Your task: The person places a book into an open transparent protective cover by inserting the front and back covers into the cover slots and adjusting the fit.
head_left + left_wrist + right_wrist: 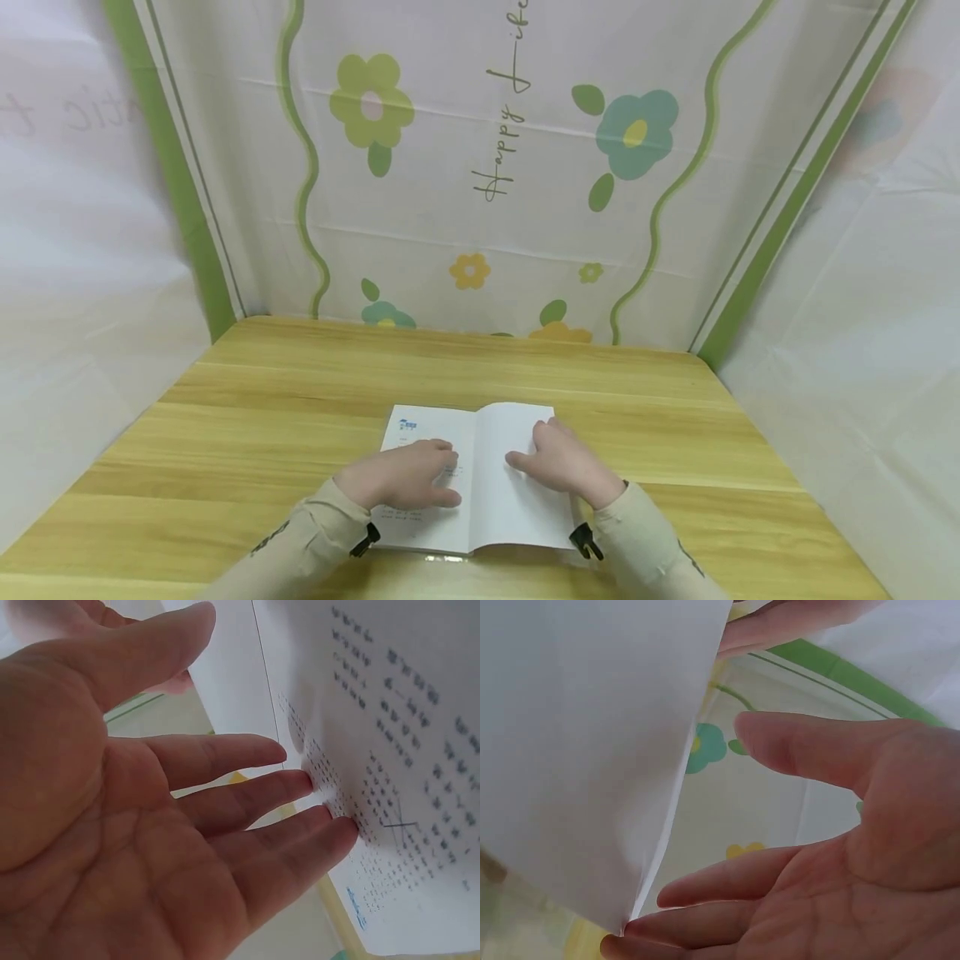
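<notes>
An open book (517, 508) lies on the wooden table, its left page (435, 900) printed with text and a small blue mark, its right page (570, 750) blank. My left hand (408, 477) is over the left page; in the left wrist view the fingertips of the left hand (180, 825) touch the printed text, fingers fairly straight and thumb apart. My right hand (562, 462) is over the right page; in the right wrist view the fingertips of the right hand (802, 862) are at that page's edge, thumb held away and fingers extended.
The wooden table (480, 367) extends around the book. Behind it hangs a pale curtain (450, 200) with flowers, wavy green lines and lettering. White cloth with green borders stands on both sides. A small shiny strip shows below the book's lower edge.
</notes>
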The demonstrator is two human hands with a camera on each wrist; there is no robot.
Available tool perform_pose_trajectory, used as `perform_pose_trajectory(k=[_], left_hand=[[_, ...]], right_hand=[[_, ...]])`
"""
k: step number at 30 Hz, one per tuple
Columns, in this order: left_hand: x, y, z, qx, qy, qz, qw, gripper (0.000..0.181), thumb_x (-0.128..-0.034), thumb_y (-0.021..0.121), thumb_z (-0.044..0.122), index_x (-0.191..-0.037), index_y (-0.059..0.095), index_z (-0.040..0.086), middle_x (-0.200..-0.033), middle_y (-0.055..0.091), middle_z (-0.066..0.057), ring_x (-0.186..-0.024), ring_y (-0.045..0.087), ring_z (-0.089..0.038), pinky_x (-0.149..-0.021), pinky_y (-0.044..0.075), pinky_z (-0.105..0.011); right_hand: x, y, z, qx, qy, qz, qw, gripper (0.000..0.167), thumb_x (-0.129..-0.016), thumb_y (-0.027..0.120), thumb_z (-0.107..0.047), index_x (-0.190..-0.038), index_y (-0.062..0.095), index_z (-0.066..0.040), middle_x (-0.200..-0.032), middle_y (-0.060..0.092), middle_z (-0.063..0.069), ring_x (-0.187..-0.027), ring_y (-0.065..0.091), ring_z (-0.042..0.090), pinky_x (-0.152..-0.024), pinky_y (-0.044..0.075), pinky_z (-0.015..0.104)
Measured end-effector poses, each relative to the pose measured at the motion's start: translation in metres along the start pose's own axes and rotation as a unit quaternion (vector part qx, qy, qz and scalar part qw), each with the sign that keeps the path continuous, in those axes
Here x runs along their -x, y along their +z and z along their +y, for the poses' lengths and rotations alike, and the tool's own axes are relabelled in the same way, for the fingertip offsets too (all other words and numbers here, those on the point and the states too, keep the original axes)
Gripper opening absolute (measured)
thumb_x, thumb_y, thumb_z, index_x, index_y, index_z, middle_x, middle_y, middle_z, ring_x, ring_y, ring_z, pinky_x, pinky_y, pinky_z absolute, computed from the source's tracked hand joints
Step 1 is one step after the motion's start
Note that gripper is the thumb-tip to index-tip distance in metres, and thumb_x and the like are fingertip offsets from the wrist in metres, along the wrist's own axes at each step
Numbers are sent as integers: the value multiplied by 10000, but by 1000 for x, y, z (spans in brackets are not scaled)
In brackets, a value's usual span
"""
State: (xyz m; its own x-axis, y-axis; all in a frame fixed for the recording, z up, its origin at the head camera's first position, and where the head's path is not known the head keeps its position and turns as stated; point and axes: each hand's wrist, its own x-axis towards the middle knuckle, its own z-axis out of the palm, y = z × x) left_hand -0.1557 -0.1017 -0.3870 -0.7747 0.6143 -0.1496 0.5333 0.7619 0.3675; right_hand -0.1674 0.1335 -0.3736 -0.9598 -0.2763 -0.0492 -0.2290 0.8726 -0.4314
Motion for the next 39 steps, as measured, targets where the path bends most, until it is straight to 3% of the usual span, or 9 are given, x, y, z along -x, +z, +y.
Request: perform_pose_trajectory(k=[3, 6, 11, 16, 23, 27, 30, 33, 39], left_hand=[[-1, 1, 0, 60, 54, 16, 10000, 508, -915, 694, 364, -1243, 615, -16, -1359, 539, -196, -1286, 473, -331, -1066, 380, -446], [-1, 1, 0, 154, 90, 22, 9998, 499, -918, 691, 367, -1233, 620, -14, -1340, 553, -186, -1273, 485, -324, -1054, 392, -444], [0, -1, 1, 233, 9, -31, 9997, 527, -920, 689, 368, -1260, 606, -26, -1365, 535, -187, -1300, 458, -329, -1070, 373, -450], [0, -1, 1, 217, -17, -86, 9997, 537, -924, 686, 362, -1278, 589, -30, -1389, 511, -201, -1321, 435, -336, -1086, 352, -450], [0, 1, 1, 160, 16, -97, 9998, 453, -927, 682, 361, -1181, 619, -8, -1380, 515, -201, -1310, 446, -335, -1079, 362, -445], [-1, 1, -1, 137, 20, -94, 9999, 460, -928, 678, 364, -1188, 622, -12, -1382, 517, -201, -1319, 437, -334, -1085, 353, -441], [-1, 1, -1, 134, 16, -91, 9999, 467, -929, 676, 363, -1199, 624, -14, -1378, 524, -193, -1323, 434, -328, -1088, 350, -437], [-1, 0, -1, 163, -13, -98, 9998, 470, -929, 676, 365, -1203, 625, -14, -1379, 525, -190, -1327, 431, -327, -1089, 348, -440], [-1, 0, 0, 192, -33, -106, 9998, 501, -931, 669, 381, -1227, 622, -19, -1353, 547, -180, -1311, 446, -328, -1080, 361, -443]], right_hand=[[1, 1, -1, -116, -61, -4, 9999, 539, -901, 699, -272, -1166, 558, 176, -1075, 592, 266, -978, 570, 336, -799, 522, 448], [1, 2, -2, -326, -254, 28, 9991, 641, -951, 627, -198, -1365, 373, 220, -1354, 450, 373, -1265, 448, 443, -1020, 403, 536], [-2, 2, -3, -733, -486, 350, 9955, 521, -948, 528, 19, -1374, 326, 239, -1400, 374, 402, -1335, 335, 492, -1086, 292, 572], [-2, -5, -3, -763, -303, 665, 9944, 543, -920, 588, 30, -1365, 351, 233, -1386, 397, 396, -1306, 379, 494, -1052, 341, 578], [-1, -11, 2, -421, -79, 579, 9974, 610, -849, 687, -12, -1327, 404, 239, -1330, 464, 387, -1227, 477, 475, -997, 424, 542], [1, -14, 4, -412, 12, 525, 9978, 497, -804, 721, -28, -1208, 519, 181, -1052, 612, 269, -917, 614, 343, -774, 548, 441], [3, -16, 4, -412, 66, 488, 9979, 325, -781, 730, -30, -1015, 556, 115, -825, 566, 131, -704, 551, 236, -587, 515, 348], [5, -18, 3, -392, 91, 409, 9984, 253, -776, 730, -41, -917, 549, 66, -752, 528, 97, -645, 531, 209, -527, 487, 314], [10, -22, -1, -490, -15, 147, 9987, 283, -781, 766, -108, -937, 579, 38, -741, 559, 74, -634, 568, 186, -528, 506, 312]])
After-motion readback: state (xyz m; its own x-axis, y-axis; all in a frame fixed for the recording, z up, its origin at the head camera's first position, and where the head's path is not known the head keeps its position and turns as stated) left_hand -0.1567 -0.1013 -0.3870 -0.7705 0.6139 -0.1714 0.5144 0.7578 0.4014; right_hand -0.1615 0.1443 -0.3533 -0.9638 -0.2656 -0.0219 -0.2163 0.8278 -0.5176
